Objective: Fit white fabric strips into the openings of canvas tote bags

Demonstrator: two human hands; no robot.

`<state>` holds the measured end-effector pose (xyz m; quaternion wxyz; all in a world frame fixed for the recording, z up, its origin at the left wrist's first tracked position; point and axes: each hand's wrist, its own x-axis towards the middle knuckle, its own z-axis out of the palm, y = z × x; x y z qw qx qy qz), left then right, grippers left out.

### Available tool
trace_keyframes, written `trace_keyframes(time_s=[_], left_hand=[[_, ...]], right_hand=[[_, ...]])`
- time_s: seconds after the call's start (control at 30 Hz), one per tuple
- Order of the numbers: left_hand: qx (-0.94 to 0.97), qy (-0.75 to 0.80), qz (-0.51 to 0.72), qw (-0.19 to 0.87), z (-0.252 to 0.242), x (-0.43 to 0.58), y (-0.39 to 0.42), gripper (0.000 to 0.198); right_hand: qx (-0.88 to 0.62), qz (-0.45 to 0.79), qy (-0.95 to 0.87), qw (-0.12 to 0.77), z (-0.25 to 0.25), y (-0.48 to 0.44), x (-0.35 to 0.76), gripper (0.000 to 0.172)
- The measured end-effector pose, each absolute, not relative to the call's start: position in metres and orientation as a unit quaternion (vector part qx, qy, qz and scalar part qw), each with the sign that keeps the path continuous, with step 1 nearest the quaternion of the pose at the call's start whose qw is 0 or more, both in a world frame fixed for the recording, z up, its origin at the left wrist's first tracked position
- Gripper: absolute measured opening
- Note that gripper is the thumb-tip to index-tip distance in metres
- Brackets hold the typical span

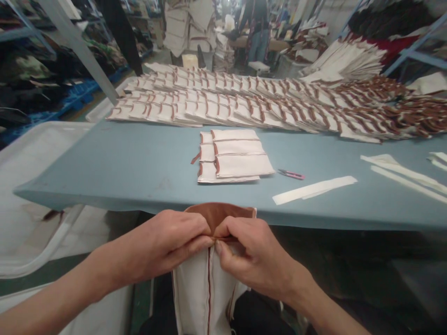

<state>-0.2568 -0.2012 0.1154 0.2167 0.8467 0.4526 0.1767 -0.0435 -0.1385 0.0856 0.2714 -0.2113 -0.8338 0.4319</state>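
A white fabric piece [195, 284] with brown seams and a brown inner lining hangs in front of the table edge, over my lap. My left hand [174, 242] pinches its brown-trimmed top edge between thumb and forefinger. Right beside it, my right hand [247, 256] pinches the same edge, and the fingertips of both hands nearly meet at the middle seam. Beyond the hands, a small stack of sewn white pieces [240, 153] with brown edging lies on the blue table. Pink-handled thread snips [292, 174] rest to the right of that stack.
Long overlapping rows of white pieces with brown edging [223, 104] run along the table's [115, 158] far side. Pale strips [314, 188] lie at the right. A white bin [21, 186] stands at the left. In the background stands a person [257, 37] near more stacked fabric.
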Motion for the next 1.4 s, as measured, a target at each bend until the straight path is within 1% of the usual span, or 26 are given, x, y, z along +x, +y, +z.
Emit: trace_keyframes(time_s=[0.07,0.13,0.2,0.27,0.33,0.4,0.47,0.53,0.63,0.7,0.87,0.93,1.0,1.03,1.17,1.2,1.3,1.4], left_hand=[[0.88,0.422,0.177,0.128,0.106,-0.255,-0.201,0.04],[0.891,0.402,0.188,0.093,0.098,-0.255,-0.202,0.04],[0.884,0.4,0.206,0.126,0.094,-0.256,-0.202,0.036],[0.864,0.413,0.214,0.192,0.096,-0.257,-0.201,0.032],[0.84,0.432,0.2,0.26,0.104,-0.258,-0.199,0.029],[0.827,0.443,0.172,0.3,0.116,-0.255,-0.198,0.027],[0.829,0.444,0.145,0.308,0.127,-0.25,-0.198,0.028],[0.835,0.447,0.139,0.29,0.133,-0.242,-0.202,0.03],[0.823,0.463,0.182,0.275,0.131,-0.233,-0.212,0.03],[0.793,0.482,0.218,0.301,0.125,-0.23,-0.217,0.03],[0.679,0.526,0.258,0.442,0.117,-0.237,-0.218,0.037],[0.648,0.536,0.269,0.47,0.117,-0.241,-0.218,0.04],[0.643,0.54,0.278,0.466,0.114,-0.246,-0.222,0.041],[0.647,0.542,0.282,0.457,0.113,-0.248,-0.225,0.041],[0.677,0.533,0.311,0.4,0.106,-0.257,-0.238,0.039],[0.684,0.533,0.315,0.386,0.105,-0.261,-0.239,0.039],[0.706,0.529,0.323,0.344,0.109,-0.275,-0.24,0.04],[0.733,0.536,0.308,0.284,0.122,-0.294,-0.237,0.039]], right_hand=[[-0.233,0.466,-0.815,0.253,0.084,-0.139,-0.041,0.01],[-0.246,0.495,-0.799,0.239,0.082,-0.139,-0.039,0.01],[-0.233,0.496,-0.801,0.241,0.082,-0.138,-0.038,0.01],[-0.206,0.466,-0.822,0.255,0.083,-0.137,-0.036,0.011],[-0.181,0.424,-0.848,0.262,0.087,-0.136,-0.032,0.012],[-0.164,0.404,-0.865,0.249,0.093,-0.136,-0.028,0.013],[-0.153,0.411,-0.87,0.225,0.099,-0.135,-0.024,0.012],[-0.144,0.431,-0.867,0.207,0.105,-0.133,-0.021,0.011],[-0.134,0.461,-0.855,0.195,0.106,-0.129,-0.018,0.009],[-0.142,0.476,-0.846,0.193,0.101,-0.122,-0.017,0.009],[-0.168,0.495,-0.829,0.2,0.073,-0.101,-0.015,0.033],[-0.167,0.489,-0.831,0.205,0.061,-0.096,-0.015,0.039],[-0.167,0.485,-0.83,0.217,0.05,-0.094,-0.016,0.039],[-0.169,0.482,-0.83,0.225,0.047,-0.094,-0.017,0.036],[-0.181,0.424,-0.848,0.262,0.052,-0.108,-0.023,0.01],[-0.175,0.401,-0.856,0.273,0.059,-0.113,-0.025,0.009],[-0.14,0.361,-0.871,0.302,0.088,-0.124,-0.029,0.016],[-0.132,0.409,-0.849,0.308,0.117,-0.128,-0.028,0.012]])
